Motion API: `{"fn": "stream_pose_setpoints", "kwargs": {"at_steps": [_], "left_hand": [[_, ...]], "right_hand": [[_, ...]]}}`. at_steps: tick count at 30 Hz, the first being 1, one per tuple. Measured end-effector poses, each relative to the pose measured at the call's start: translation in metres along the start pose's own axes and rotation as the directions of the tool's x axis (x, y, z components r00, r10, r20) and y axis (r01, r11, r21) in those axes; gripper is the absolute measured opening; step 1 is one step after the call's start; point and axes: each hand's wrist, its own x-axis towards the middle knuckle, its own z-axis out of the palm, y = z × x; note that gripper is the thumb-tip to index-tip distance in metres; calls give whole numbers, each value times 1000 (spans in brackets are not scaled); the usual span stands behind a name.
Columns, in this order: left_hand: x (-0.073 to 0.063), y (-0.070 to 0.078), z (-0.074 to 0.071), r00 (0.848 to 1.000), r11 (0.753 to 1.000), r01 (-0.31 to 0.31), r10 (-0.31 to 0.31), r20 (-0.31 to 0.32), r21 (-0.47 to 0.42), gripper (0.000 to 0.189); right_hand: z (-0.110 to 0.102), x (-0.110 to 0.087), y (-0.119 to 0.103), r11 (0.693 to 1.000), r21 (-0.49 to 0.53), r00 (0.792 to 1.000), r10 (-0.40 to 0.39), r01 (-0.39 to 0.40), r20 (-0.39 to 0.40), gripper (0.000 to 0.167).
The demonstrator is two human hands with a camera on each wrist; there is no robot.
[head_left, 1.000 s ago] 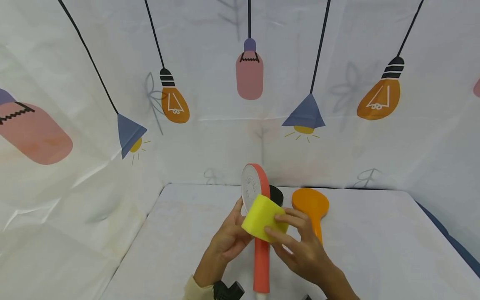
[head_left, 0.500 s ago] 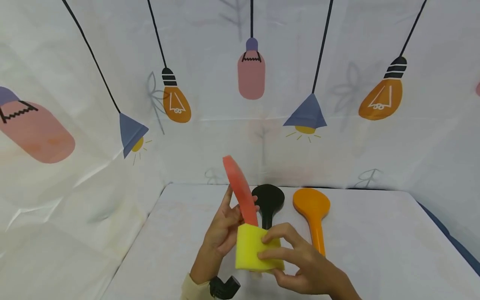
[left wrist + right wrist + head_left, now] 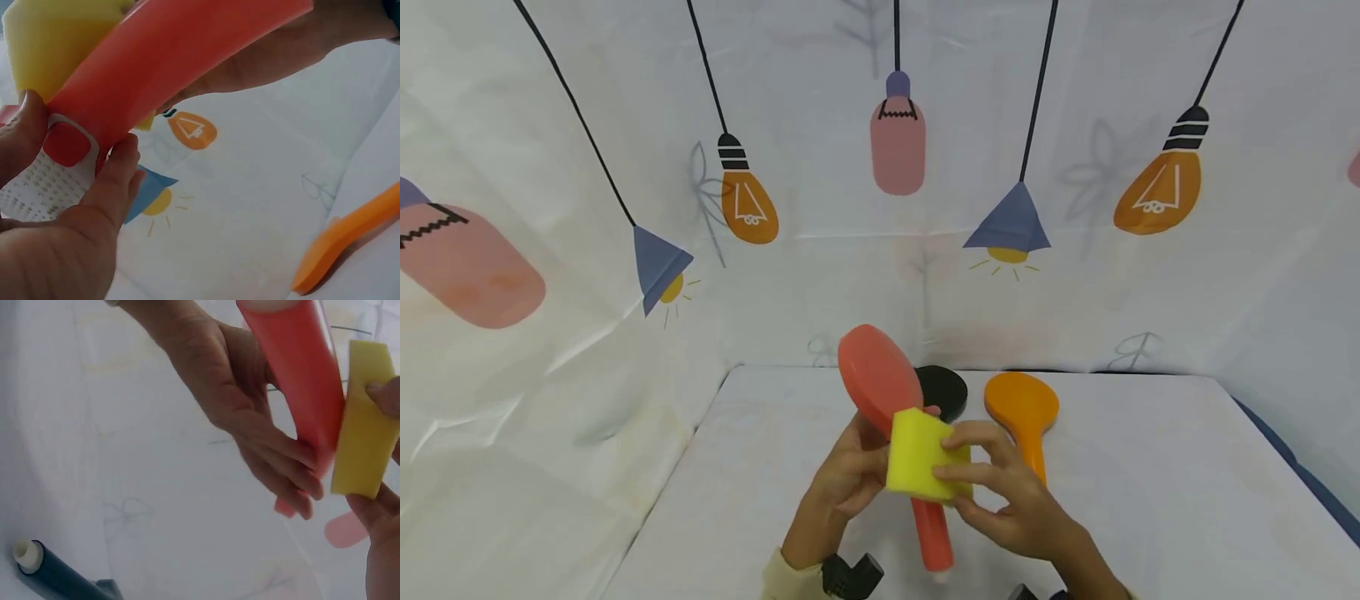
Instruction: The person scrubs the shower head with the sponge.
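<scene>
A red shower head I'm holding, tilting leftward, its white face showing small holes, a yellow sponge I'm pinching, crossing before the red handle.

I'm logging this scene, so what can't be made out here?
Head: perforated face of the red shower head, turned away.
Head: handle of the black shower head, mostly behind the yellow sponge.
Left wrist: rest of the orange shower head, past the right edge.
Right wrist: end of the red handle, cut by the top edge.
</scene>
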Motion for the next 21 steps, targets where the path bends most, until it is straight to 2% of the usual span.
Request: {"fn": "stream_pose_setpoints", "kwargs": {"at_steps": [4,8,10,13,17,19,21], "left_hand": [[0,-4,3,997,995,77,-78,9,61,64],[2,-4,4,993,990,114,-114,-2,78,72],[2,-5,3,993,989,116,-114,-27,96,74],[2,-5,2,989,987,120,-109,-101,109,72],[-1,-3,-3,980,994,66,-47,-193,91,60],[-2,-1,-5,978,997,6,9,-206,71,55],[-2,2,-8,979,998,-54,61,-193,37,53]], "right_hand": [[5,-2,5,996,-61,994,56,-62,-97,24],[6,-1,4,982,-113,983,137,-151,-124,31],[5,-1,2,975,-123,978,172,-187,-120,32],[3,-1,-2,971,-126,977,193,-204,-91,30],[0,-1,-7,977,-133,986,166,-166,-9,27],[-1,0,-9,983,-127,990,138,-133,30,26],[-3,2,-12,989,-108,992,106,-98,65,25]]}}
